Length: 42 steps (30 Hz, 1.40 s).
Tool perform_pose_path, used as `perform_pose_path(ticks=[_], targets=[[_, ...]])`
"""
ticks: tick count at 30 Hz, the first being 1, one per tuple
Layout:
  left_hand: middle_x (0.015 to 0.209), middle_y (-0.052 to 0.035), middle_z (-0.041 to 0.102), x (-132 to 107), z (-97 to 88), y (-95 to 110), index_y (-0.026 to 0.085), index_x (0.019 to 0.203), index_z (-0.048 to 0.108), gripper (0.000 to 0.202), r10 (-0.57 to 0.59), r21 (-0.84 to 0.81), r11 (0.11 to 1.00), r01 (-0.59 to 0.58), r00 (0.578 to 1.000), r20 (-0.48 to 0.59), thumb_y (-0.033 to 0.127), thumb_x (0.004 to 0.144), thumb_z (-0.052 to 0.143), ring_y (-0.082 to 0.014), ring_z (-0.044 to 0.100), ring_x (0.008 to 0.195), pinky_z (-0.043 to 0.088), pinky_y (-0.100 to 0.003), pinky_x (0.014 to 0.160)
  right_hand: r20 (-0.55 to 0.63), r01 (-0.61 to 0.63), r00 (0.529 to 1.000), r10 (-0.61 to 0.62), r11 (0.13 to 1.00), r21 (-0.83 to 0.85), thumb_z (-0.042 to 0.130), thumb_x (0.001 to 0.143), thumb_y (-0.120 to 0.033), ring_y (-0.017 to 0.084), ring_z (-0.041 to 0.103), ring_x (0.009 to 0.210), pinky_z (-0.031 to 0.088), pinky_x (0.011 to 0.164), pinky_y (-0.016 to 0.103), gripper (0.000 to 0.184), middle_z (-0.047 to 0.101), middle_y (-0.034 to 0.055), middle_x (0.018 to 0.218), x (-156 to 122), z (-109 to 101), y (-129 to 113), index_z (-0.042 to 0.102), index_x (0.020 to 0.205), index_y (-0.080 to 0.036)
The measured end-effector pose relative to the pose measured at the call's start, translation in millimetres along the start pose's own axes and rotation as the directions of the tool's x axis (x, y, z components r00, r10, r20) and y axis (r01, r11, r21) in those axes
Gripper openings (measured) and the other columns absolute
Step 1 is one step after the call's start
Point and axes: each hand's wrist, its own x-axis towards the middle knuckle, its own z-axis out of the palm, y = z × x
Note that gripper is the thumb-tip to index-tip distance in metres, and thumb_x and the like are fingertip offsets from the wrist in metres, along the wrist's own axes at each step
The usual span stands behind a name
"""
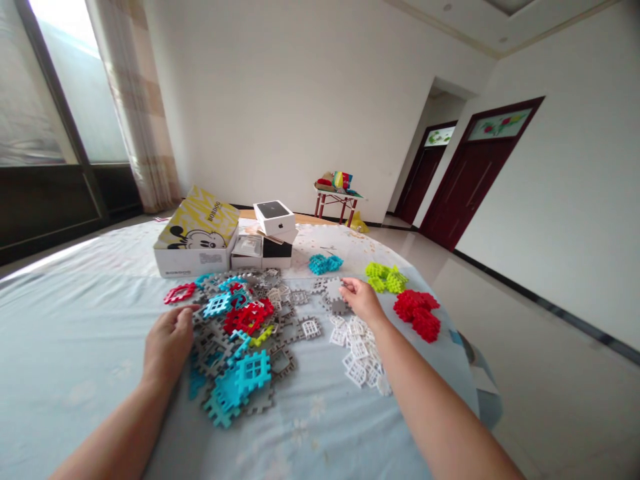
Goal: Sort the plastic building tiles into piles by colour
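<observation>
A mixed heap of waffle-shaped plastic blocks (245,333) in grey, blue, red and white lies on the round table's pale cloth (75,347). My left hand (167,343) rests at the heap's left edge, fingers curled onto the grey pieces. My right hand (361,299) reaches to a small group of grey blocks (333,293), its fingertips pinched on one of them. Sorted piles lie around it: white blocks (360,353) just below the wrist, red blocks (417,313) to the right, green blocks (386,277) and blue blocks (325,263) farther back.
A yellow cartoon-print box (197,233) and stacked white and black boxes (273,233) stand at the table's back. The table edge drops off at the right. A small red-legged table (337,197) and dark red doors (470,180) stand across the tiled floor.
</observation>
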Motion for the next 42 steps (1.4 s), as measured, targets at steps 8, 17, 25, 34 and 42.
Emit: perform_pose_path(ticks=[8,17,25,34,42], targets=[[0.100,-0.0094,0.062,-1,0.3,1,0.018,0.097,0.065,0.042,-0.009,0.003,1.000,0.009,1.000,0.002,0.039,0.078,0.034,-0.0233,0.055,0.099,0.042,-0.035,0.088,-0.192,-0.075,0.980,0.049,0.989,-0.126,0.054,0.075,-0.024,0.019,0.064,0.081,0.049,0.077,0.034,0.038,0.065,0.0148,0.097,31,-19,9,0.057,0.108,-0.008],[0.100,-0.0089,0.062,-1,-0.2,1,0.018,0.097,0.065,0.041,-0.009,0.015,1.000,0.009,1.000,0.006,0.038,0.078,0.035,-0.0236,0.055,0.098,0.041,-0.036,0.089,0.307,0.295,0.919,-0.249,0.948,-0.115,0.058,0.074,-0.022,0.016,0.061,0.079,0.049,0.077,0.030,0.028,0.065,0.0064,0.096,-31,12,-35,0.063,0.101,-0.018],[0.096,-0.0087,0.063,-2,-0.9,3,0.018,0.095,0.065,0.040,-0.016,0.015,1.000,0.016,1.000,-0.001,0.039,0.077,0.036,-0.0239,0.055,0.096,0.042,-0.037,0.088,0.535,0.445,0.801,-0.267,0.864,-0.235,0.061,0.067,-0.016,0.025,0.045,0.115,0.034,0.099,0.040,0.054,0.055,0.0104,0.121,-51,33,-30,0.053,0.121,-0.019],[0.098,-0.0091,0.063,-2,0.1,1,0.017,0.096,0.065,0.042,-0.002,0.001,1.000,0.002,1.000,0.001,0.039,0.077,0.035,-0.0234,0.055,0.097,0.041,-0.036,0.088,0.469,0.439,0.818,-0.332,0.888,-0.137,0.065,0.066,-0.015,0.020,0.047,0.111,0.037,0.099,0.034,0.065,0.049,0.0080,0.114,-63,17,-50,0.044,0.127,-0.021],[0.097,-0.0082,0.064,-2,0.9,-1,0.017,0.094,0.065,0.040,0.017,-0.002,1.000,-0.017,1.000,-0.017,0.039,0.077,0.036,-0.0219,0.056,0.094,0.042,-0.034,0.087,0.455,0.644,0.677,-0.578,0.765,0.014,0.052,0.077,-0.007,0.018,0.047,0.110,0.042,0.097,0.035,0.060,0.043,0.0056,0.118,-96,9,-88,0.035,0.131,-0.028]])
